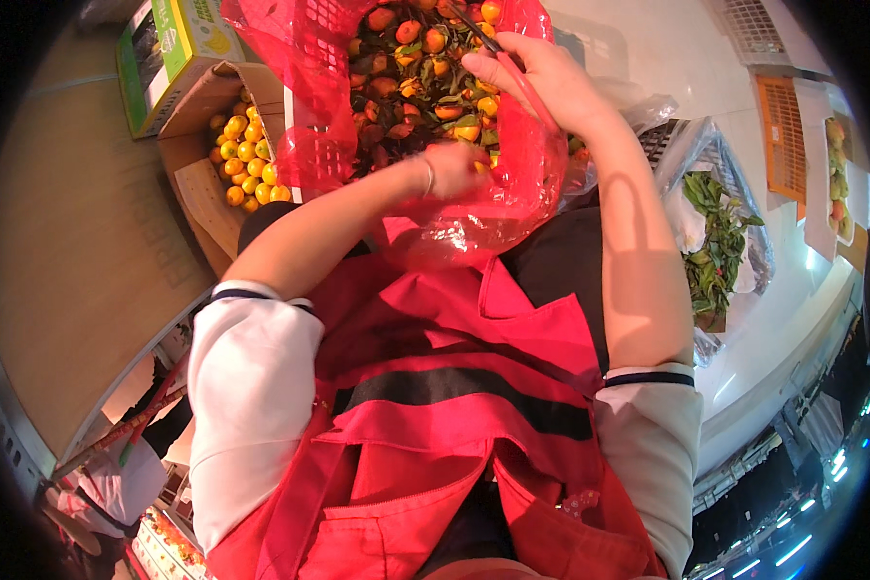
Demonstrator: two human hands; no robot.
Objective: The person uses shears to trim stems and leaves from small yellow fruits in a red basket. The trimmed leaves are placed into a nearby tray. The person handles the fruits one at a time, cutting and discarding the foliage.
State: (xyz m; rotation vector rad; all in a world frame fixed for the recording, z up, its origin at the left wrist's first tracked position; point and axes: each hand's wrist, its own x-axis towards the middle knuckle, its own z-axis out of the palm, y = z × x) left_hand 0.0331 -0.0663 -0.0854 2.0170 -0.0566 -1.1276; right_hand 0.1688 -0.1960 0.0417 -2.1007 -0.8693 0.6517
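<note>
A crate lined with a red plastic bag (pixel 536 181) stands before me, full of small orange citrus fruits (pixel 435 40) with green leaves and stems. My right hand (pixel 544 80) is above the crate's right side, closed around the red handles of a pair of scissors or snips (pixel 522 83), whose dark blades point up and left over the fruit. Lower down, my left hand (pixel 453 170) reaches in at the near side of the crate; it is blurred. An orange fruit (pixel 481 167) lies at its fingers, but whether they grip it is unclear.
To the left, a cardboard box (pixel 196 145) holds yellow-orange citrus fruits (pixel 246 151), beside a green and white printed carton (pixel 181 54). A plastic-lined crate with leafy cuttings (pixel 714 246) stands on the right. Farther right are an orange crate (pixel 781 138) and a tray of fruit (pixel 839 181).
</note>
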